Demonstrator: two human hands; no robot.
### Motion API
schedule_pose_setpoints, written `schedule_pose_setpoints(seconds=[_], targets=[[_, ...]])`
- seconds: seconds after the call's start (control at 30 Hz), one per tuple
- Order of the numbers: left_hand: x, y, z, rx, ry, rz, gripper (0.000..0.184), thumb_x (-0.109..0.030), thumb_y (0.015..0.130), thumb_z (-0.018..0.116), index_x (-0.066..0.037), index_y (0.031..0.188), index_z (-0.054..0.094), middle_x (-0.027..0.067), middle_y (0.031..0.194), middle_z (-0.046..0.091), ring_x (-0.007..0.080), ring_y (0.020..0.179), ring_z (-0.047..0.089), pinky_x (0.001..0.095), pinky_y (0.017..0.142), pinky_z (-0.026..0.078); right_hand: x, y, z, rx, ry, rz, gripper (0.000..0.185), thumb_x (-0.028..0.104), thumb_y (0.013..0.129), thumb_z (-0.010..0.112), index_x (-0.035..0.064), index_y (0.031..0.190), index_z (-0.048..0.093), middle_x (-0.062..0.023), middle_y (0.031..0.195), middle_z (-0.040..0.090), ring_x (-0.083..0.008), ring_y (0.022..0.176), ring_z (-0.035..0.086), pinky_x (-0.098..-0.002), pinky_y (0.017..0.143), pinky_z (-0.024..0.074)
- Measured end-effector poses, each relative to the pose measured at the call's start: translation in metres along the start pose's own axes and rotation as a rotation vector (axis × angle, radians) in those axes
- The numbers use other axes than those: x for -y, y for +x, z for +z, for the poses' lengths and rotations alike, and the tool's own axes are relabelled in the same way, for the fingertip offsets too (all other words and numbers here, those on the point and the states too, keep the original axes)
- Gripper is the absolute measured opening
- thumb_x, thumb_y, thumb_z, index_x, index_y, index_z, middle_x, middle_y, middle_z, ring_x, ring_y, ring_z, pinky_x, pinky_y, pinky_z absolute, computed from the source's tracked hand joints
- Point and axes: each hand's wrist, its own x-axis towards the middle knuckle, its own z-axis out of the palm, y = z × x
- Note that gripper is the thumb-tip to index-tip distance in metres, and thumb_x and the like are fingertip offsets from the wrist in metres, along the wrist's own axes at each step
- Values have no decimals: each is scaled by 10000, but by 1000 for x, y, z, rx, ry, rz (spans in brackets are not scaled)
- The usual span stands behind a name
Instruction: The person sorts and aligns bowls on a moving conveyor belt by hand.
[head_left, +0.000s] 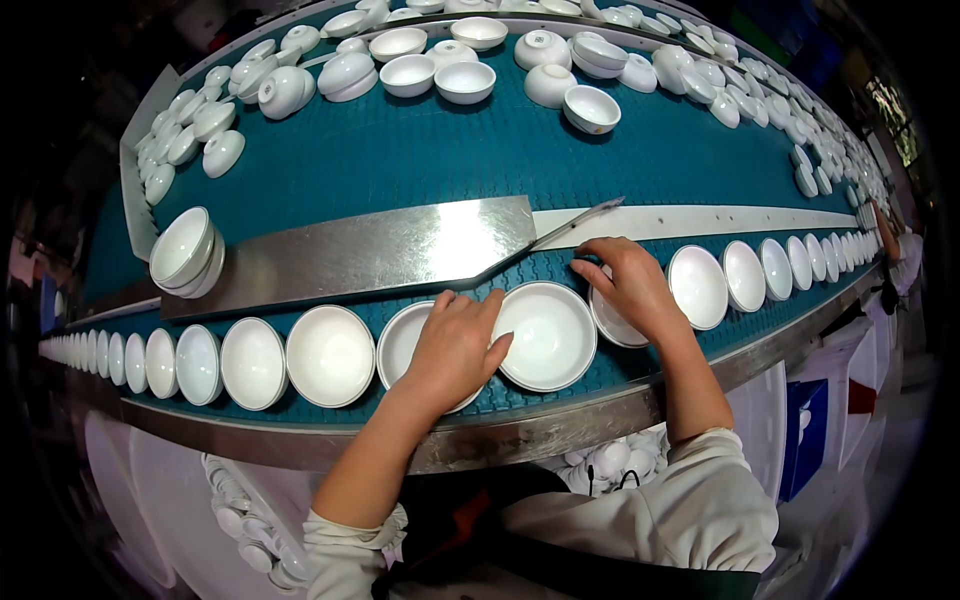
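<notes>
A line of white bowls stands on the near strip of the green conveyor (480,400), open sides facing up. My left hand (450,350) is over one white bowl (402,345) and partly hides it. Its fingers and thumb are apart, with the tips close to the rim of the neighbouring bowl (545,337). Above another bowl (615,320) is my right hand (632,288), fingers bent and apart from the thumb, with nothing visible between them. My right forearm covers part of that bowl.
A shiny metal plate (370,250) and a white divider strip (700,218) separate the near row from the wider belt. Two stacked bowls (182,250) sit at the plate's left end. Many bowls crowd the far side. A metal edge (540,430) runs before me; a blue bin (803,440) stands lower right.
</notes>
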Motion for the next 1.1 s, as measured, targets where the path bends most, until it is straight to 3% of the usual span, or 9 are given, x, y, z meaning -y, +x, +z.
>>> schedule_pose_setpoints(seconds=[0.07,0.17,0.3,0.5,0.57,0.7,0.8,0.97,1.1], targets=[[-7,5,2,45,15,-90,461,-14,771,594,56,1221,518,197,942,607,332,888,571,439,952,400,-13,-2,-4,62,-71,2,261,252,865,654,-4,902,691,-186,872,674,-352,826,635,-393,716,492],[-11,14,11,-76,20,-26,484,13,749,587,44,1227,520,209,1048,597,340,1007,558,440,972,395,-7,-2,-21,204,-77,154,266,267,872,646,5,885,694,-185,843,675,-350,768,643,-402,682,495],[-31,32,20,-144,-25,23,507,15,737,602,28,1237,518,206,1139,579,342,1106,527,446,993,383,-31,-12,-24,175,126,43,268,271,878,640,17,953,687,-176,849,680,-345,761,654,-393,692,508],[-52,49,43,-56,-72,84,483,-211,789,722,16,1181,555,189,1099,599,327,1052,564,455,1011,360,-56,-16,-44,61,110,36,254,221,871,648,6,1002,678,-171,986,679,-335,891,640,-382,784,494],[-58,56,51,-82,-60,102,538,-285,779,742,16,1184,555,176,982,621,315,961,584,450,998,365,-74,-18,-44,7,61,-23,261,224,870,649,4,1009,677,-175,975,676,-337,905,633,-387,801,489],[-69,64,63,-33,37,-19,473,-181,783,710,19,1183,557,140,787,617,296,807,584,457,969,382,-94,-21,-55,-75,-18,-24,246,198,842,672,-31,931,683,-192,882,679,-342,885,631,-404,783,495],[-76,70,71,-3,141,-141,433,3,771,600,17,1200,549,189,913,645,337,909,594,465,956,397,-109,-23,-63,-18,-65,2,268,257,862,651,-6,892,690,-177,828,679,-336,792,642,-409,714,503],[-92,90,81,-118,22,-75,442,53,771,582,27,1211,540,208,1086,613,358,1046,562,452,979,388,-116,-28,-85,176,-26,166,299,305,876,636,11,906,687,-171,855,686,-335,753,647,-403,683,497],[-106,102,96,-193,-63,71,418,-9,790,621,27,1198,540,192,1050,616,354,1024,566,449,986,381,-144,-33,-85,-51,32,52,251,274,885,627,29,887,683,-154,838,688,-337,759,650,-403,694,508]])
